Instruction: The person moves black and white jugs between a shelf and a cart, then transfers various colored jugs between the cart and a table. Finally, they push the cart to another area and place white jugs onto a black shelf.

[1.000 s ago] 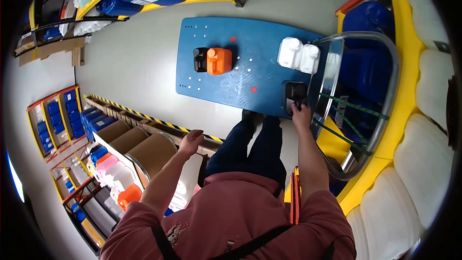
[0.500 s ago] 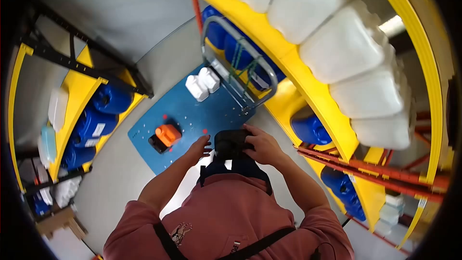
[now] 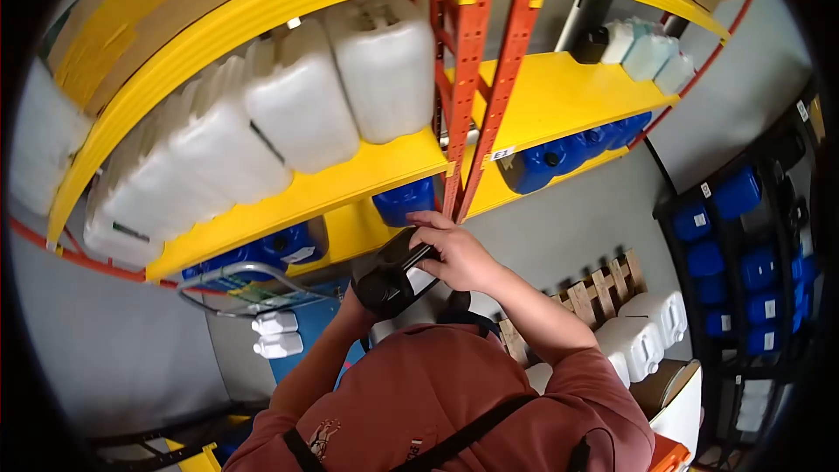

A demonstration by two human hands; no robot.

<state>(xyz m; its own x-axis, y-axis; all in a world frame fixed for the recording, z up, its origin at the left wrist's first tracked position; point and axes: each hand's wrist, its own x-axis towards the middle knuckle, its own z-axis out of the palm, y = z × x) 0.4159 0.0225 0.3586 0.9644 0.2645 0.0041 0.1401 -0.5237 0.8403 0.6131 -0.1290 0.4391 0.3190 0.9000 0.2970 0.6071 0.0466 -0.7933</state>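
Note:
A black jerrycan (image 3: pixel 384 273) is tilted in front of my body, its round cap towards the lower left and a white label on the near side. My right hand (image 3: pixel 450 253) is closed on its right end, fingers bent over the upper edge. My left hand (image 3: pixel 353 313) is against its lower left side, supporting it from beneath; the can hides those fingers. Beyond it, a blue jerrycan (image 3: pixel 404 203) stands on the lower level of the rack, below a yellow shelf (image 3: pixel 319 188).
Large white jerrycans (image 3: pixel 301 109) line the left shelf. A red upright (image 3: pixel 468 79) divides the racks. Lower left is a blue cart (image 3: pixel 301 332) with a metal handle (image 3: pixel 249 269) and two white bottles (image 3: pixel 278 334). A wooden pallet (image 3: pixel 603 293) and white canisters (image 3: pixel 634 341) stand right.
My view has swung right, from the blue cart to the racks. The black jerrycan is now raised and tilted; my left hand, earlier apart from it, is now against it.

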